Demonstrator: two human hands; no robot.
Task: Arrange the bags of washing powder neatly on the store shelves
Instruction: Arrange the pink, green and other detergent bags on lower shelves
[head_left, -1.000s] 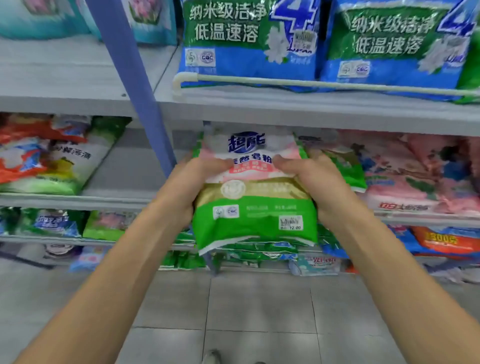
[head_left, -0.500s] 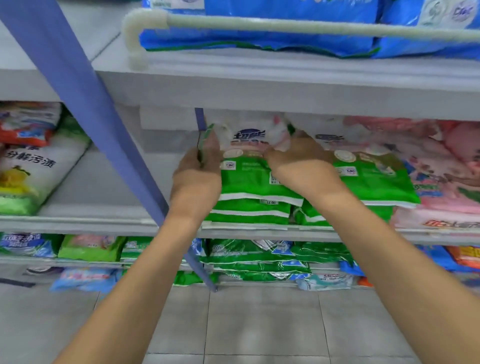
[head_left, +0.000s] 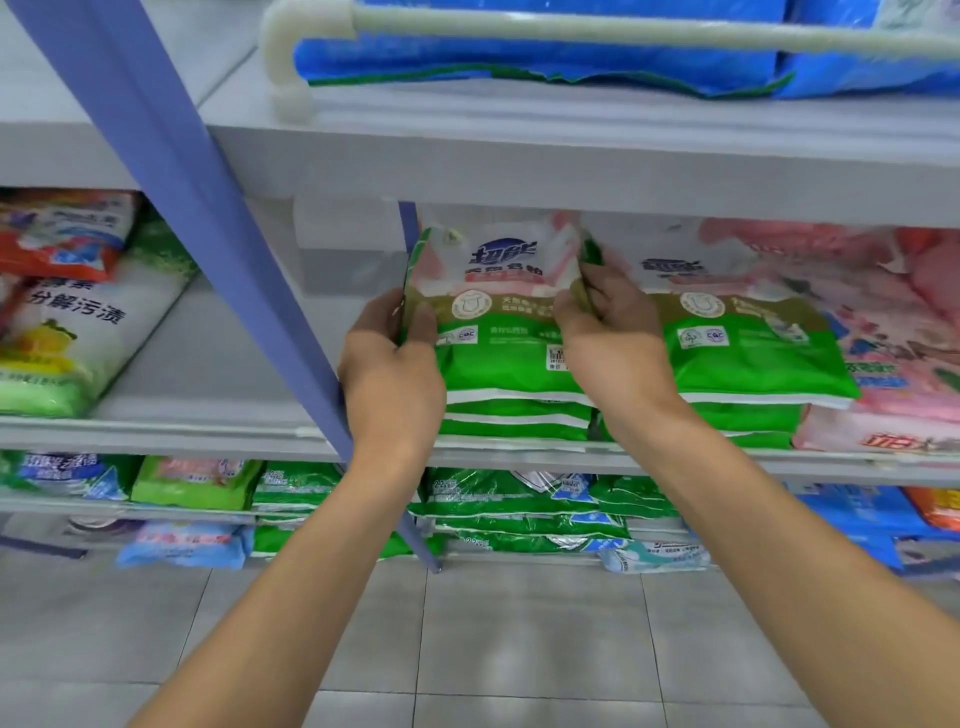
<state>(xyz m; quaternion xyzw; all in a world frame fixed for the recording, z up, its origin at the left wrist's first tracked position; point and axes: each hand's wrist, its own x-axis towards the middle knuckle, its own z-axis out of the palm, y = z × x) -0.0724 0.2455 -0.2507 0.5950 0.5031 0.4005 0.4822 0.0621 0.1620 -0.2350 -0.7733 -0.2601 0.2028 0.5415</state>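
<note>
Green-and-white plastic film forms the bag of washing powder (head_left: 498, 322), which lies on top of a stack of like bags (head_left: 514, 421) on the middle shelf (head_left: 208, 431), directly below the fingers. The left hand (head_left: 389, 364) grips the bag's left edge, with the thumb on the printed face and the other fingers (head_left: 384, 312) curled behind it. The right hand (head_left: 613, 343) pinches the bag's right edge near the upper corner, and its fingers (head_left: 597, 291) are closed on the film. The bag is therefore held on both sides and is not yet released. Its far end appears to sit higher than its near end, so the bag slopes toward the person. Risk 1: film on film is likely slippery. If the fingers let go before the bag lies flat, it may slide forward over the shelf edge below the wrists and fall to the floor (head_left: 519, 649). Risk 2: a neighbouring green stack (head_left: 753, 358) lies just right of the right fingers, touching or overlapping the held bag. A sideways push may drag its top bag out of line. Risk 3: a pinch on the edge alone loads the seam, and a hard pull may tear it. Risk 4: the upper shelf (head_left: 519, 161) is close above the fingers, and the blue upright (head_left: 223, 218) is just left of the left hand. Either may catch a knuckle or the bag corner during a lift. Whether the stack below is square cannot be told, because the hands cover part of it.
</note>
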